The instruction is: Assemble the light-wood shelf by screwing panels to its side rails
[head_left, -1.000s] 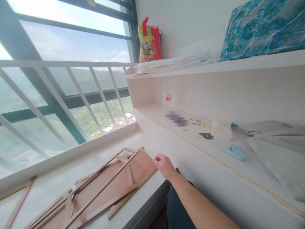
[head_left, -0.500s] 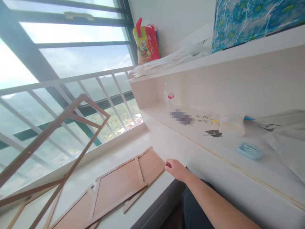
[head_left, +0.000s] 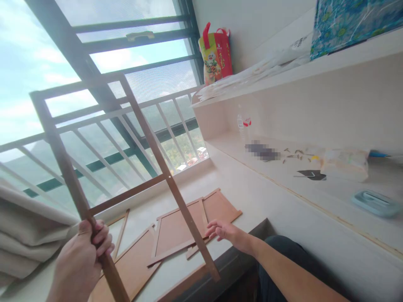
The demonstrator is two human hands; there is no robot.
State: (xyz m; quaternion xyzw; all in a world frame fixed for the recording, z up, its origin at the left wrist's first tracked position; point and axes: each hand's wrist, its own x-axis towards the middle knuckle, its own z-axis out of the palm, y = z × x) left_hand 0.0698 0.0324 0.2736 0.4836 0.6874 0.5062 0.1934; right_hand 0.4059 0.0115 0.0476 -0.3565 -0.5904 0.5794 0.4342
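The wooden frame (head_left: 126, 167) has risen upright, left hand (head_left: 82, 262) clamped on its near-left rail; right hand (head_left: 220, 230), fingers apart, seemingly hovers just right of it.

No words, brands or numbers can be made out with certainty. At about one o'clock, the red and yellow bag (head_left: 215, 53) shows a printed picture, its lettering too small to read. At two o'clock, the white sheet (head_left: 297, 43) on the shelf top carries dark print, perhaps letters, unreadable. The bottle (head_left: 241, 126) has a red label, illegible.
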